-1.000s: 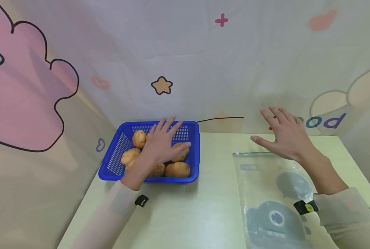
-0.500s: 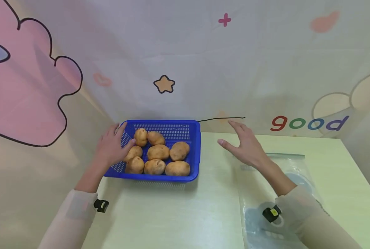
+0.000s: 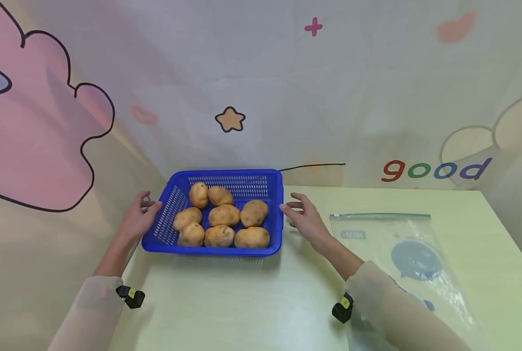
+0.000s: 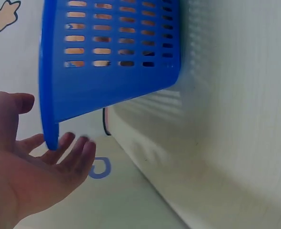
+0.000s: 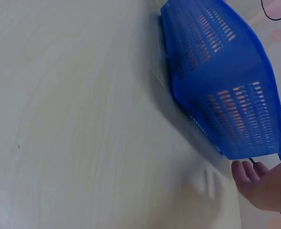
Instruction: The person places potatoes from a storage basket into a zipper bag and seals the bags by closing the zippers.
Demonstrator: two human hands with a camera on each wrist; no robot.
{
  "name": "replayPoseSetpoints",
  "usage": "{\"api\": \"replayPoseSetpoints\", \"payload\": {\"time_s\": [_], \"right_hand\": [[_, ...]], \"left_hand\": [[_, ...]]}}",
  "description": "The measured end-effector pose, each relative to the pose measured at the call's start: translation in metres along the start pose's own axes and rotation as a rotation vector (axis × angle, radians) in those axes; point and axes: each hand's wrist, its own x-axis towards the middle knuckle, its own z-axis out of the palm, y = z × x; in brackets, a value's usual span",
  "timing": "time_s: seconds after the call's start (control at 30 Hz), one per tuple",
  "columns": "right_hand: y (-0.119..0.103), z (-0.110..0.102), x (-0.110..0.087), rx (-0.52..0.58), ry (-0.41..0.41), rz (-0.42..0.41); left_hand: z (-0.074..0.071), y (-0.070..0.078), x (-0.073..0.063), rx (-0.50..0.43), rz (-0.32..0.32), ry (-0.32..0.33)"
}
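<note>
A blue plastic basket [image 3: 276, 214] with slotted walls stands on the table, holding several brown potatoes [image 3: 224, 215]. My left hand [image 3: 139, 217] is at its left end, thumb toward the rim and fingers loosely bent. In the left wrist view the basket's rim [image 4: 47, 71] comes down between the thumb and the fingers of the left hand [image 4: 40, 171], without a clear grip. On the other end, my right hand [image 3: 308, 220] has its thumb tip at the right rim, its fingers outside. In the right wrist view, the right hand's fingers [image 5: 243, 175] are bent just below the basket wall [image 5: 216, 95].
A clear zip bag [image 3: 375, 253] with printed blue shapes lies flat on the table [image 3: 243, 302] at right, partly under my right forearm. Behind the basket rises a printed cloth backdrop [image 3: 287, 97]. The table's left edge runs close beside my left arm.
My left hand has moved from above the potatoes to the basket's left end and lowered. The right hand has come left from over the bag to the right rim. The basket stays put.
</note>
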Motion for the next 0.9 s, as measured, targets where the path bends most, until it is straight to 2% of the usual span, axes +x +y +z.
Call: {"api": "replayPoseSetpoints", "payload": {"time_s": [0.1, 0.23, 0.4, 0.63, 0.9], "right_hand": [[-0.002, 0.009, -0.001, 0.102, -0.041, 0.013], [-0.007, 0.017, -0.004, 0.149, -0.105, 0.032], [-0.013, 0.016, -0.011, 0.140, -0.098, 0.056], [-0.014, -0.016, -0.032, 0.115, -0.047, 0.066], [-0.008, -0.048, -0.071, 0.094, -0.020, 0.116]], "left_hand": [[-0.001, -0.004, 0.000, -0.031, -0.049, -0.016], [-0.001, -0.007, 0.002, -0.080, -0.092, -0.090], [0.003, -0.002, 0.001, -0.124, -0.077, -0.134], [0.026, 0.019, -0.007, -0.177, -0.038, -0.145], [0.053, 0.042, -0.033, -0.132, -0.011, -0.109]]}}
